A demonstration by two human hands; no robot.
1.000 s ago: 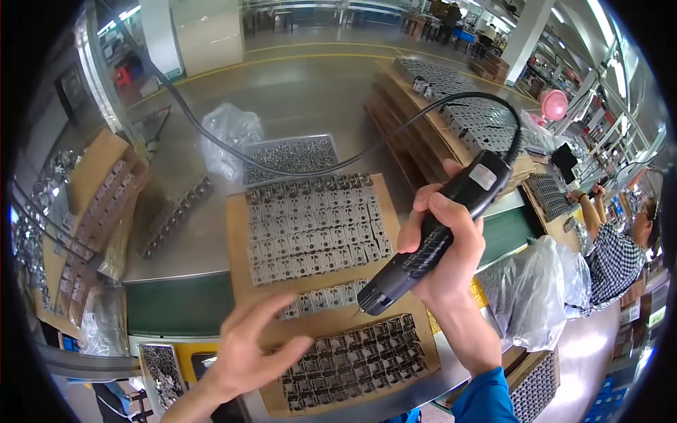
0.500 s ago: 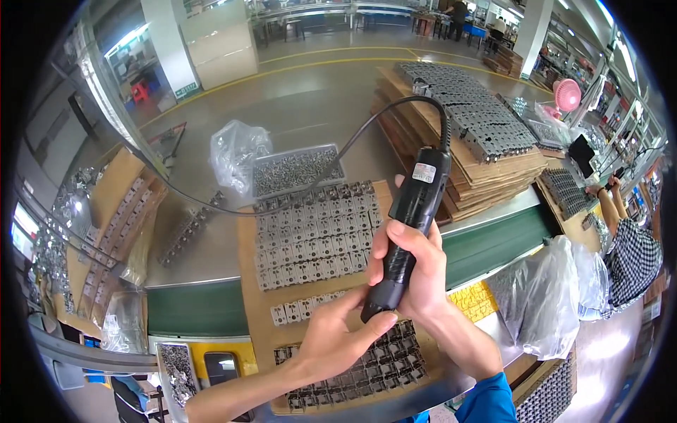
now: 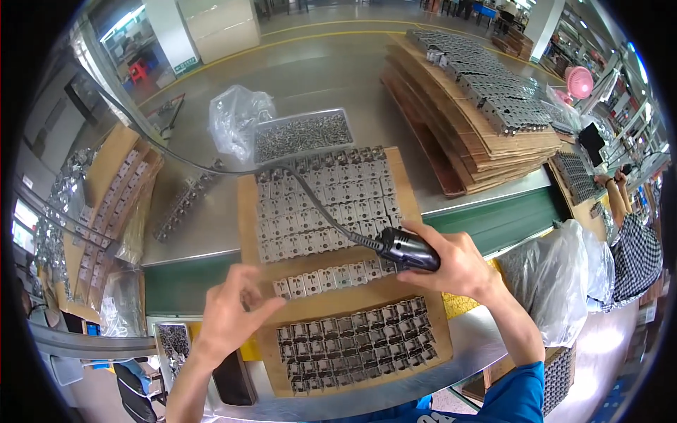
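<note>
My right hand (image 3: 462, 266) is wrapped round a black corded electric screwdriver (image 3: 410, 252), which lies tilted with its cord end toward the left. That tool is over the right end of a short row of small metal brackets (image 3: 328, 279). Near the row's left end, my left hand (image 3: 231, 310) hovers with fingers bent and thumb apart; no held part shows clearly. Beyond the row, a block of similar silver brackets (image 3: 321, 211) sits on a brown board (image 3: 247, 204). Closer to me lie several rows of darker metal parts (image 3: 356, 345).
A clear tray of small screws (image 3: 303, 137) stands behind the board, beside a plastic bag (image 3: 240, 120). Stacked boards (image 3: 465, 141) carry more brackets at the right. A green strip (image 3: 493, 222) crosses the bench. A dark phone (image 3: 233, 381) lies front left; another person works far right.
The screwdriver has gone from upright in both hands to lying tilted in my right hand. My left hand has let go and moved left, to the short row's end.
</note>
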